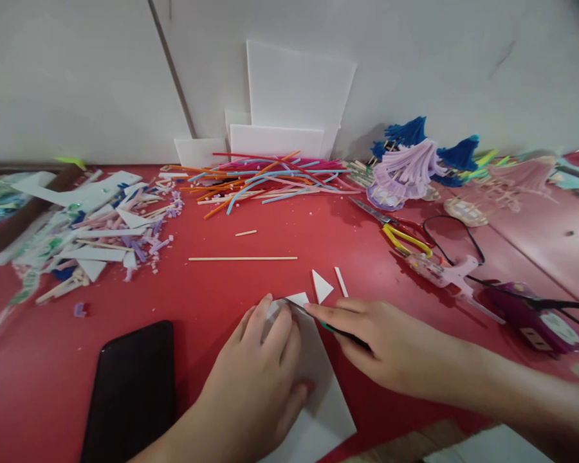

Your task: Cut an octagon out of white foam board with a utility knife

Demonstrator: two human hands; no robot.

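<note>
My right hand (374,341) is closed around a craft knife (350,337) with a dark handle and a bit of green. The thin blade lies across the top end of a white foam board sheet (321,373). My left hand (265,366) presses on that sheet with its fingers apart, fingertips close to the blade. Just beyond the blade lie a white triangular offcut (321,287) and a narrow white strip (341,281). Farther out, a thin wooden stick (242,259) and a short stick piece (246,233) rest on the red table (212,292).
A black phone (130,389) lies left of my left hand. Scraps (106,231) are heaped at the left, coloured pipe cleaners (270,180) at the back. Scissors (390,222), yellow-handled pliers (408,239), a glue gun (446,273) and a purple power strip (535,321) sit at the right.
</note>
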